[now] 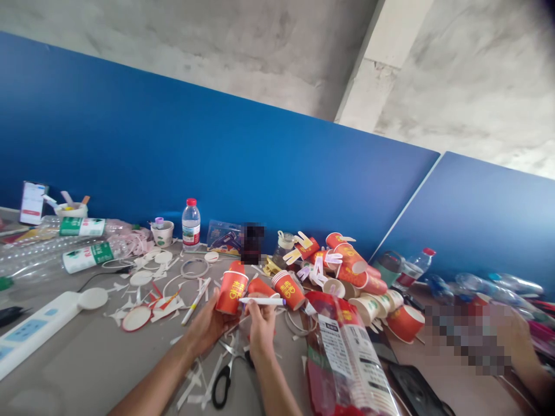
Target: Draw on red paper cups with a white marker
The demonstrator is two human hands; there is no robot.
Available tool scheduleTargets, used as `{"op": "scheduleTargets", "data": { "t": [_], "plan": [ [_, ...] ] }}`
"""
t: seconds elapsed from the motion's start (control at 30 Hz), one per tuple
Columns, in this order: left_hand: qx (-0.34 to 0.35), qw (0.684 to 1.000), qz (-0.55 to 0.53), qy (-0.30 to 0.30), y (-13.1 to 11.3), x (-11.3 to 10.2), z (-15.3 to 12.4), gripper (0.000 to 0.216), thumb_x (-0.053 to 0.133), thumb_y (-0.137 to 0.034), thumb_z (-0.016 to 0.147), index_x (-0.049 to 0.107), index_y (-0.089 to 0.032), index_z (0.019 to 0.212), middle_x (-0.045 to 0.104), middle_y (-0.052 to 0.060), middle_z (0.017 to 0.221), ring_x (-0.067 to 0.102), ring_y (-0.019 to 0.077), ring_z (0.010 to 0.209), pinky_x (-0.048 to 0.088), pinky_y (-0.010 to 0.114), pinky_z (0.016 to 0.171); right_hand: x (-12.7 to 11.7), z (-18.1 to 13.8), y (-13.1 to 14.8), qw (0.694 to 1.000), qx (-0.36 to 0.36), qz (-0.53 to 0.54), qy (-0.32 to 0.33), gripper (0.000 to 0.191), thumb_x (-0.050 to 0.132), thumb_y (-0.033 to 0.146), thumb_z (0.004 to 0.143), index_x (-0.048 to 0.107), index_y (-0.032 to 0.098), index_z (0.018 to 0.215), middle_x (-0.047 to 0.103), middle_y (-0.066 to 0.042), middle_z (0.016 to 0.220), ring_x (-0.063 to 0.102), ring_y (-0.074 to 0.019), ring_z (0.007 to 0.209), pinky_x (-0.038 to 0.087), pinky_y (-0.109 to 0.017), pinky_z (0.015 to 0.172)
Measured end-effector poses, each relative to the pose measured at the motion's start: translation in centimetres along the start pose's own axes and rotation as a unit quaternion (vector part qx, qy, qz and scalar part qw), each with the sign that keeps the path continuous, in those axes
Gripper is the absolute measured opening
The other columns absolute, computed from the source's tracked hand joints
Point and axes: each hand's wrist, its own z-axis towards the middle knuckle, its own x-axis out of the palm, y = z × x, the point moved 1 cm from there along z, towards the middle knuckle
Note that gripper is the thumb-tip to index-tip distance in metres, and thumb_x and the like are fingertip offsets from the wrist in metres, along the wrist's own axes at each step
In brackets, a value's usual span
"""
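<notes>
One red paper cup (232,292) with yellow lettering, held above the middle of the bench (143,370), pale rim uppermost, slightly tilted; the left hand (210,323) grips it from the side, fingers closed around its wall. One white marker (267,301) with a purple end, pinched between the fingers of the right hand (262,326), lying roughly level, its other end at the cup's side; whether it touches, cannot tell. Below the hands, one pair of scissors (221,387) with black handles, among white paper scraps (191,388). Just left, one yellow and white marker (195,301); beyond it, a red-edged paper disc (136,318) among further scraps. Just right of the right hand, a tilted stack of red cups (289,290); behind it, a heap of red cups (353,268), some bearing paper cut-outs. Nearer, one clear and red plastic package (336,346) containing stacked cups. At far left, one white power strip (37,330) and plastic bottles (89,254) on their sides. Toward the back, one upright bottle (191,226) with a red cap, before a blue partition (217,156). At the right edge, another person's hand (518,341), partly blurred.
</notes>
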Motion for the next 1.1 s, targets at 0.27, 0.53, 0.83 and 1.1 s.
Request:
{"op": "scheduleTargets", "data": {
  "t": [0.27, 0.53, 0.83, 1.1],
  "plan": [
    [0.007, 1.000, -0.021, -0.014, 0.0, 0.5, -0.1, 0.037, 0.056, -0.038, 0.120, 0.083, -0.014, 0.126, 0.090, 0.014, 0.095, 0.087, 0.0277, 0.084, 0.070, 0.037, 0.087, 0.4, -0.1, -0.6, 0.999, 0.043, 0.000, 0.019, 0.030, 0.088, 0.053, 0.072, 0.073, 0.027, 0.072, 0.060, 0.003, 0.057, 0.052, -0.0182, 0.055, 0.046, -0.033, 0.057],
    [-0.027, 0.998, -0.049, -0.030, -0.6, 0.7, -0.3, 0.037, 0.054, -0.040, 0.120, 0.081, -0.014, 0.123, 0.090, 0.015, 0.093, 0.088, 0.0284, 0.082, 0.071, 0.038, 0.083, 0.2, 0.2, -0.2, 0.999, 0.018, -0.006, -0.048, 0.039, 0.090, 0.058, 0.072, 0.067, 0.027, 0.073, 0.062, 0.003, 0.061, 0.053, -0.0184, 0.059, 0.047, -0.033, 0.058],
    [-0.013, 0.999, -0.038, 0.008, -0.2, 0.0, -0.2, 0.044, 0.073, -0.039, 0.112, 0.077, -0.012, 0.147, 0.093, 0.016, 0.104, 0.091, 0.0321, 0.095, 0.071, 0.040, 0.094, 0.5, -0.4, 0.6, 0.999, 0.026, -0.010, 0.028, 0.040, 0.092, 0.059, 0.076, 0.069, 0.026, 0.075, 0.061, 0.003, 0.062, 0.054, -0.0182, 0.057, 0.047, -0.034, 0.059],
    [-0.010, 0.997, -0.060, -0.038, -1.0, 1.2, -0.7, 0.027, 0.061, -0.030, 0.118, 0.081, -0.012, 0.121, 0.090, 0.014, 0.092, 0.088, 0.0276, 0.079, 0.071, 0.038, 0.085, 0.6, -0.1, 0.2, 1.000, 0.019, -0.014, 0.002, 0.043, 0.092, 0.063, 0.075, 0.070, 0.026, 0.073, 0.057, 0.004, 0.055, 0.048, -0.0167, 0.052, 0.042, -0.032, 0.053]
  ]
}}
